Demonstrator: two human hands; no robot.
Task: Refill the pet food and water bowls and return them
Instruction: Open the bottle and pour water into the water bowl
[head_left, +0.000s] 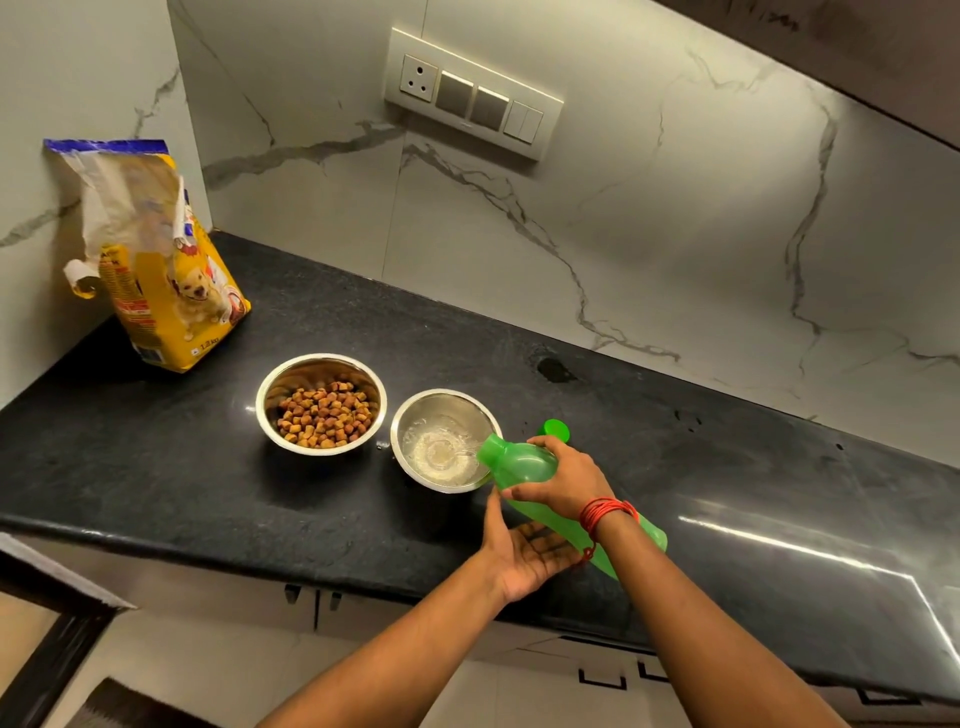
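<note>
Two steel bowls stand side by side on the black counter (156, 467). The left bowl (270, 410) holds brown kibble. The right bowl (410, 421) has water splashing into it from a green bottle (519, 465) tipped over its right rim. My right hand (563, 480) grips the bottle from above, a red thread around its wrist. My left hand (519, 556) supports the bottle from below, palm up with the thumb against its side. The bottle's green cap (555, 428) lies on the counter just behind the bottle.
An opened yellow pet food bag (161, 280) stands in the far left corner against the marble wall. A switch and socket panel (472, 98) is on the wall above. Cabinet fronts (415, 623) run below the counter's front edge.
</note>
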